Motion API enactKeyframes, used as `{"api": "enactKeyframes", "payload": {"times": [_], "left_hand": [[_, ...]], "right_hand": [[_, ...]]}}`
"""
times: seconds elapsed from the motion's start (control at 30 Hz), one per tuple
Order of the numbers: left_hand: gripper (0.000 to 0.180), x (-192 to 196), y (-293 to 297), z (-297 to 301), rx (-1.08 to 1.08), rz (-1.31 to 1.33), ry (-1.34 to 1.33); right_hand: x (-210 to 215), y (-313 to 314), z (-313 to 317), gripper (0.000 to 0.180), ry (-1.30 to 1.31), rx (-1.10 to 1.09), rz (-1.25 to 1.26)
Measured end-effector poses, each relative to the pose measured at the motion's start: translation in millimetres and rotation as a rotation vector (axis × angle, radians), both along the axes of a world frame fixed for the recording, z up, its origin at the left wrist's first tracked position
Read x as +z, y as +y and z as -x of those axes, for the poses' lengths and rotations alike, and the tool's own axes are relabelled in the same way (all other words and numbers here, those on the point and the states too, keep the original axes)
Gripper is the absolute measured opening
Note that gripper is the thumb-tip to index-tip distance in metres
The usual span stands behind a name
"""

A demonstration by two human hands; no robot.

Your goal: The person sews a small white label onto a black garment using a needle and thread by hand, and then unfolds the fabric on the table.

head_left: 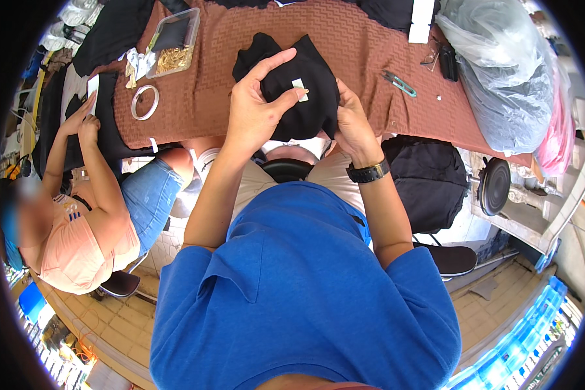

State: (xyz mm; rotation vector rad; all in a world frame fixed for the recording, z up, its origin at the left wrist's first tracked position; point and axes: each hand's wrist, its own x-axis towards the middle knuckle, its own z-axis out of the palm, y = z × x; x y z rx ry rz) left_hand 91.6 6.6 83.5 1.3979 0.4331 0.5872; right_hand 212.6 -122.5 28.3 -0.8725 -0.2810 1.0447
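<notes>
A piece of black cloth (286, 114) is held up in front of me, over the near edge of the table. My left hand (253, 110) grips it from the left, thumb on top beside a small pale label (299, 84) and index finger stretched along the cloth; its other fingers are mostly hidden. A tiny gold-coloured piece shows at the label by the thumb tip, too small to make out fully. My right hand (355, 127), with a dark watch on the wrist, pinches the right edge of the cloth. Some of its fingers are behind the fabric.
A brown cloth covers the table (208, 71). On it are a clear box (175, 42) of gold-coloured pieces, a white tape roll (145, 103), teal thread snips (400, 84) and a large plastic bag (500, 78). At left, a co-worker (97, 214) handles black fabric. A black bundle (429, 182) sits below, right.
</notes>
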Motion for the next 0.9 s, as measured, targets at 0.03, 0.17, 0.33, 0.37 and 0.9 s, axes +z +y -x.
{"api": "enactKeyframes", "payload": {"times": [0.03, 0.17, 0.33, 0.37, 0.9], "left_hand": [[0.056, 0.0, 0.1, 0.1, 0.003, -0.009, -0.001], [0.056, -2.5, 4.3, 2.3, 0.044, -0.097, 0.026], [0.055, -9.5, 5.9, -7.0, 0.01, -0.123, 0.008], [0.055, -11.6, 6.1, -9.1, 0.007, -0.165, 0.011], [0.055, -5.4, 22.8, -25.8, 0.063, -0.318, 0.025]], "right_hand": [[1.6, -2.2, -0.5, 0.033, 0.027, -0.022, 0.021], [-6.6, -7.8, -14.8, 0.027, -0.542, -0.407, 0.287], [46.6, -4.6, -3.1, 0.019, -0.983, -0.232, 0.077], [46.1, 0.3, -0.5, 0.018, -1.027, -0.236, 0.074], [176.0, -62.3, -75.3, 0.011, -1.015, -0.663, -0.502]]}}
